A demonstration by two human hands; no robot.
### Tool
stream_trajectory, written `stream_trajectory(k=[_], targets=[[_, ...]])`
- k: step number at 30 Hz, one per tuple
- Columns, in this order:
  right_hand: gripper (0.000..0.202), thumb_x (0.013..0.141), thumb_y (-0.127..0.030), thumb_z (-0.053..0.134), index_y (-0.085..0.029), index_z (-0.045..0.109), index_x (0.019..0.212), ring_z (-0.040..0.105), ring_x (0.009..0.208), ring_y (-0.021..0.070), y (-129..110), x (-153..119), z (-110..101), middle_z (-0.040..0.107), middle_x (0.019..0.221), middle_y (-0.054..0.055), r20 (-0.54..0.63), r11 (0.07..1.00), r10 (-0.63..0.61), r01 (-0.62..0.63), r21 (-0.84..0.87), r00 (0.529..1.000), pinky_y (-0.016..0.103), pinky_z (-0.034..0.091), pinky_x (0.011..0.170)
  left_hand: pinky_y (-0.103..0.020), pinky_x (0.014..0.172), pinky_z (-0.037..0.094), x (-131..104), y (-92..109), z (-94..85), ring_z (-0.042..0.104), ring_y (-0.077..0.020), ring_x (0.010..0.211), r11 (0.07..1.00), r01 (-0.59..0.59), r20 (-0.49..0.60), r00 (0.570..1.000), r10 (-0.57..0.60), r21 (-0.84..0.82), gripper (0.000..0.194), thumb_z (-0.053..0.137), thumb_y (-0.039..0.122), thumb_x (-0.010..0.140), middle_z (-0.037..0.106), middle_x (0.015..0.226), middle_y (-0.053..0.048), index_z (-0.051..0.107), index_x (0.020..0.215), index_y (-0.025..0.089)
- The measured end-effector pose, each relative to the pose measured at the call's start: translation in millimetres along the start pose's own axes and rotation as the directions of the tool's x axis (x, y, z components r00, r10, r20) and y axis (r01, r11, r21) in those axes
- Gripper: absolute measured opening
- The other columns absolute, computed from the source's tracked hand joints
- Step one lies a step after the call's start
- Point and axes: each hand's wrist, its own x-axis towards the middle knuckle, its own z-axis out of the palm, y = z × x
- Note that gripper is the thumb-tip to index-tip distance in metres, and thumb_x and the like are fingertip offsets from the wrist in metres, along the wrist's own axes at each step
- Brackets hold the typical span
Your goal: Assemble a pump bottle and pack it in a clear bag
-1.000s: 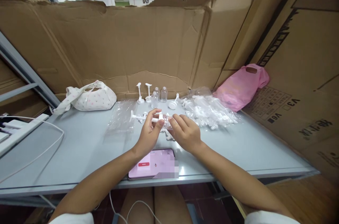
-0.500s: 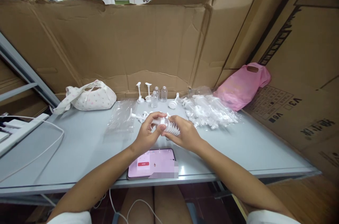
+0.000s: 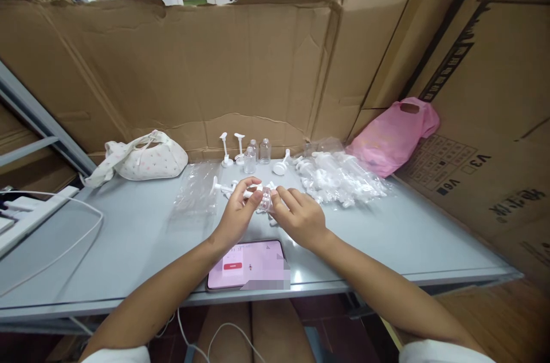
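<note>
My left hand [image 3: 238, 216] and my right hand [image 3: 298, 215] meet above the grey table [image 3: 129, 248], both pinching a small clear plastic bottle [image 3: 265, 200] with a white pump piece at its left end. Loose white pump parts [image 3: 223, 187] lie on the table just behind my left hand. Two upright white pump stems [image 3: 232, 148] and small clear bottles [image 3: 256, 154] stand farther back by the cardboard wall. A pile of clear bags with bottles and pumps [image 3: 335, 177] lies to the right of my hands.
A phone with a pink screen [image 3: 247, 264] lies near the table's front edge below my hands. A white fabric bag [image 3: 141, 158] sits at back left, a pink plastic bag [image 3: 393, 134] at back right. Cardboard walls surround the table; a white cable [image 3: 60, 248] runs along the left.
The bottle was turned in my fingers half a second ago with its ribbed side showing; now both hands pinch it again, slightly higher and closer together.
</note>
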Motion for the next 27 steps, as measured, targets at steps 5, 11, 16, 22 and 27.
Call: stream_trajectory(k=[5, 11, 16, 22, 27], targets=[[0.014, 0.091, -0.026, 0.050, -0.020, 0.058, 0.101, 0.060, 0.072, 0.0210, -2, 4, -1, 0.070, 0.097, 0.011, 0.017, 0.997, 0.009, -0.010, 0.070, 1.000, 0.031, 0.037, 0.054, -0.027, 0.075, 0.046, 0, -4, 3.1, 0.056, -0.0136, 0.074, 0.998, 0.055, -0.039, 0.998, -0.057, -0.040, 0.036, 0.057, 0.050, 0.084, 0.059, 0.082, 0.000, 0.051, 0.107, 0.023], [0.029, 0.084, -0.043, 0.059, -0.019, 0.055, 0.100, 0.062, 0.069, 0.0196, 5, 10, -5, 0.068, 0.085, 0.006, 0.298, 0.833, 0.170, -0.299, 0.465, 0.939, 0.028, 0.044, 0.057, -0.026, 0.077, 0.044, -3, -6, 4.4, 0.053, -0.0204, 0.108, 0.976, -0.160, -0.042, 0.985, 0.168, 0.149, 0.022, 0.060, 0.036, 0.084, 0.060, 0.113, -0.006, 0.057, 0.101, 0.022], [0.034, 0.078, -0.044, 0.065, -0.020, 0.052, 0.097, 0.058, 0.062, 0.0150, 6, 11, -8, 0.066, 0.081, 0.002, 0.410, 0.646, 0.218, -0.446, 0.620, 0.886, 0.026, 0.044, 0.056, -0.027, 0.081, 0.042, -6, 1, 0.8, 0.050, -0.0226, 0.118, 0.947, -0.249, 0.039, 0.968, 0.246, 0.201, 0.021, 0.059, 0.029, 0.085, 0.060, 0.121, -0.006, 0.060, 0.106, 0.024], [0.036, 0.080, -0.044, 0.064, -0.019, 0.052, 0.103, 0.065, 0.077, 0.0203, 3, 8, -3, 0.069, 0.089, 0.007, 0.175, 0.825, 0.204, -0.266, 0.499, 0.963, 0.029, 0.048, 0.063, -0.028, 0.083, 0.043, -1, -5, -1.8, 0.052, -0.0201, 0.109, 0.961, -0.225, 0.033, 0.974, 0.223, 0.159, 0.034, 0.057, 0.036, 0.087, 0.060, 0.119, -0.008, 0.051, 0.118, 0.024], [0.027, 0.087, -0.039, 0.057, -0.017, 0.057, 0.101, 0.063, 0.075, 0.0209, 6, 9, 1, 0.070, 0.089, 0.010, -0.073, 0.990, -0.002, 0.012, 0.140, 0.997, 0.029, 0.045, 0.059, -0.026, 0.070, 0.047, 1, -8, 2.8, 0.057, -0.0137, 0.079, 0.990, -0.085, -0.045, 0.995, 0.091, 0.109, 0.037, 0.059, 0.038, 0.084, 0.058, 0.105, -0.005, 0.050, 0.117, 0.022]])
